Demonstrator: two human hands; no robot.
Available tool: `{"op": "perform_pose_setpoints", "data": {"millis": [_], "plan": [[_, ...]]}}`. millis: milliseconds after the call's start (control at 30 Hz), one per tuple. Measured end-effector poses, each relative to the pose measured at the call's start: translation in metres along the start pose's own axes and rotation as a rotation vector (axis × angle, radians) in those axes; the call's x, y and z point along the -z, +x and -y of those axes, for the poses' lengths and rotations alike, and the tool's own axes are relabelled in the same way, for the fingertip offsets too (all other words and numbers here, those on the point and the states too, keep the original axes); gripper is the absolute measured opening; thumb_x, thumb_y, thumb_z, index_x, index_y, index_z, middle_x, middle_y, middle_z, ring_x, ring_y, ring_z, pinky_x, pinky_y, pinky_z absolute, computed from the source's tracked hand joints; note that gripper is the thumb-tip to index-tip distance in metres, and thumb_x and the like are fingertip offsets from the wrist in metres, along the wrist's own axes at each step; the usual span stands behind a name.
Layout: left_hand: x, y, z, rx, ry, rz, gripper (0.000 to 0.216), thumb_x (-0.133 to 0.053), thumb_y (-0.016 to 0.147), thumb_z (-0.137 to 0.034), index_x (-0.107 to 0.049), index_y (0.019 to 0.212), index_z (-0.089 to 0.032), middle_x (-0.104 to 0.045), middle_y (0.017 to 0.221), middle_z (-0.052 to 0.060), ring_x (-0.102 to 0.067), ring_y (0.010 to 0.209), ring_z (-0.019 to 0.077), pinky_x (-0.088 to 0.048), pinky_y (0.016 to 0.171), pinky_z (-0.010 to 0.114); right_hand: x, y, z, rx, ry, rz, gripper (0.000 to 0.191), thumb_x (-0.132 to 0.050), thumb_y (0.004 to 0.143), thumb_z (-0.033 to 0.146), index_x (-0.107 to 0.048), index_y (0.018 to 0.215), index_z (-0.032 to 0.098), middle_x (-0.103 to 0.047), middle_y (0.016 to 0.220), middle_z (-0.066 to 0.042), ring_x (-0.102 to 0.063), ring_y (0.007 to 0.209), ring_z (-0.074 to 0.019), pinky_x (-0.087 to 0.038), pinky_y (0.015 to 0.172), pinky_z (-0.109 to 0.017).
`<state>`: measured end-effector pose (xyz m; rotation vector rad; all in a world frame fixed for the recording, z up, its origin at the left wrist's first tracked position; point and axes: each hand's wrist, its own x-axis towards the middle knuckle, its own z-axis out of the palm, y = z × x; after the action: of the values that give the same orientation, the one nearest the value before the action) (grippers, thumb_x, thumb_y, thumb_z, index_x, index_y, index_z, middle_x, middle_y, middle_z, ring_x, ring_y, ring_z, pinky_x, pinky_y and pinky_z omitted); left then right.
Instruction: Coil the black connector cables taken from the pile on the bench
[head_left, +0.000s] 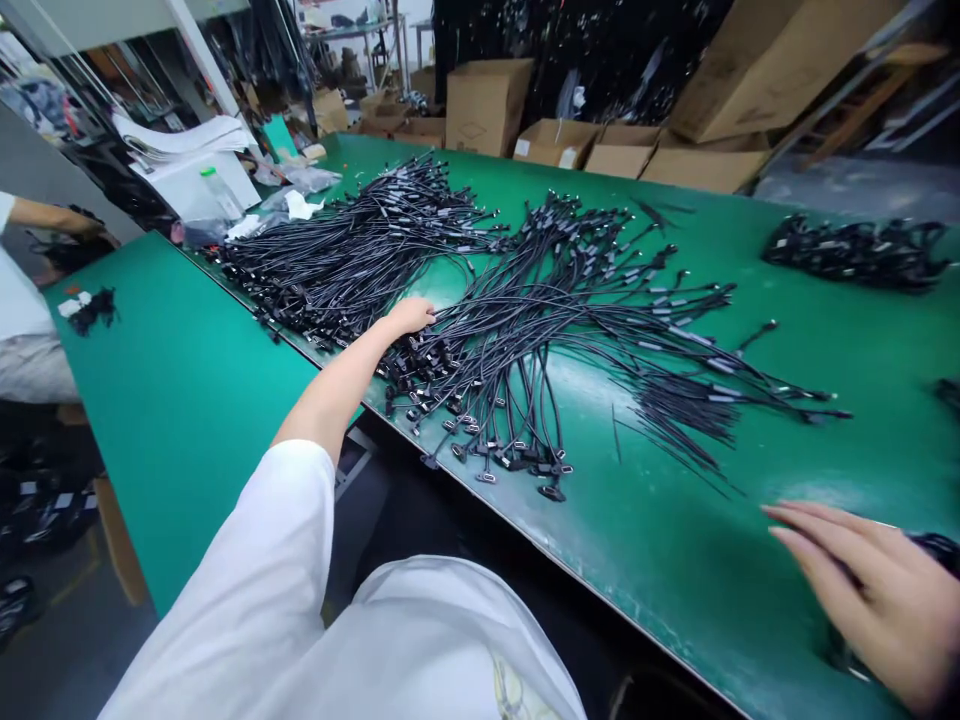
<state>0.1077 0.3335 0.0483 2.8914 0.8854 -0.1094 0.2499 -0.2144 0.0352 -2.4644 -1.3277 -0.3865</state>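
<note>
My left hand [412, 315] reaches out over the pile, its fingers closed at a black cable [465, 320] near the connector ends. Around it spread many black cables [322, 245] in two big fanned heaps, with flat plug ends [487, 460] toward the table's near edge and small metal tips toward the back. My right hand [877, 590] is low at the right, somewhat blurred, its fingers stretched out together and the thumb apart. Beneath and behind that hand lies something black, mostly hidden by it.
Thin black strips [686, 410] lie on the green table [675, 550] beside the cables. A bundle of black cables [855, 250] sits at the far right. Cardboard boxes [487, 105] line the back edge. At left, another person's arm [52, 215] shows by a second green table [180, 400].
</note>
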Motion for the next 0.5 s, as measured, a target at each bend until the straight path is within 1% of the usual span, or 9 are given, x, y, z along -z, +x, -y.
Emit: {"op": "perform_pose_setpoints", "data": {"millis": [100,167,233,300,333,367,400,467,500], "plan": [[-0.001,-0.009,0.003,-0.037,-0.008,-0.107,0.031,-0.044,0.094,-0.03,-0.07,0.106,-0.016,-0.068,0.11,0.012,-0.061,0.103,0.0231,-0.043,0.085,0.03,-0.012,0.032,0.024,0.075,0.067,0.115,0.03,-0.039,0.093,0.051,-0.062,0.097,0.032,-0.069,0.109,-0.006,-0.069,0.092,-0.0269,-0.057,0.073,-0.042],[0.006,-0.017,-0.004,-0.076,-0.025,-0.211,0.037,-0.036,0.098,-0.031,-0.067,0.111,-0.016,-0.065,0.113,0.014,-0.059,0.107,0.0236,-0.042,0.087,0.032,-0.018,0.067,0.053,0.107,0.088,0.164,0.031,-0.039,0.095,0.048,-0.062,0.101,0.029,-0.069,0.109,-0.005,-0.069,0.095,-0.0261,-0.058,0.078,-0.041],[0.018,-0.031,-0.018,-0.164,-0.08,-0.354,0.038,-0.032,0.1,-0.032,-0.066,0.109,-0.016,-0.065,0.109,0.013,-0.06,0.103,0.0226,-0.043,0.085,0.031,-0.025,0.113,0.089,0.139,0.126,0.155,0.033,-0.04,0.095,0.044,-0.062,0.111,0.025,-0.066,0.114,-0.007,-0.067,0.099,-0.0261,-0.057,0.082,-0.041],[0.032,-0.051,-0.034,-0.337,-0.174,-0.479,0.038,-0.032,0.101,-0.033,-0.065,0.106,-0.017,-0.066,0.103,0.01,-0.061,0.096,0.0197,-0.044,0.082,0.029,-0.036,0.163,0.127,0.152,0.194,0.085,0.045,-0.045,0.094,0.04,-0.053,0.133,0.018,-0.057,0.13,-0.015,-0.068,0.09,-0.0226,-0.057,0.083,-0.039],[0.04,-0.063,-0.041,-0.458,-0.22,-0.489,0.037,-0.032,0.101,-0.035,-0.065,0.105,-0.018,-0.067,0.1,0.008,-0.062,0.093,0.0181,-0.044,0.081,0.028,-0.043,0.189,0.142,0.132,0.216,0.054,0.055,-0.05,0.093,0.037,-0.043,0.143,0.015,-0.049,0.139,-0.018,-0.067,0.085,-0.0193,-0.056,0.083,-0.037],[0.047,-0.075,-0.045,-0.567,-0.254,-0.471,0.037,-0.033,0.101,-0.037,-0.065,0.105,-0.019,-0.068,0.099,0.007,-0.063,0.091,0.0171,-0.045,0.08,0.027,-0.049,0.214,0.154,0.113,0.193,0.037,0.059,-0.053,0.092,0.035,-0.041,0.146,0.015,-0.048,0.141,-0.019,-0.066,0.083,-0.0176,-0.056,0.08,-0.034],[0.053,-0.087,-0.045,-0.618,-0.272,-0.448,0.036,-0.034,0.101,-0.038,-0.064,0.106,-0.019,-0.068,0.097,0.006,-0.063,0.089,0.0169,-0.045,0.078,0.027,-0.052,0.238,0.16,0.102,0.141,0.057,0.053,-0.052,0.093,0.033,-0.047,0.142,0.014,-0.054,0.136,-0.017,-0.066,0.085,-0.0164,-0.054,0.079,-0.031],[0.063,-0.106,-0.034,-0.602,-0.304,-0.365,0.031,-0.039,0.099,-0.037,-0.064,0.104,-0.02,-0.069,0.095,0.005,-0.064,0.085,0.0171,-0.044,0.073,0.026,-0.05,0.28,0.157,0.074,0.041,0.12,0.039,-0.041,0.097,0.029,-0.066,0.12,0.011,-0.069,0.109,-0.01,-0.065,0.088,-0.014,-0.049,0.079,-0.026],[0.067,-0.113,-0.024,-0.55,-0.333,-0.3,0.027,-0.042,0.098,-0.036,-0.065,0.101,-0.021,-0.069,0.09,0.004,-0.063,0.08,0.017,-0.043,0.069,0.026,-0.042,0.298,0.148,0.044,0.019,0.12,0.046,-0.032,0.098,0.029,-0.07,0.11,0.007,-0.071,0.098,-0.009,-0.065,0.088,-0.0122,-0.047,0.081,-0.024]]}}
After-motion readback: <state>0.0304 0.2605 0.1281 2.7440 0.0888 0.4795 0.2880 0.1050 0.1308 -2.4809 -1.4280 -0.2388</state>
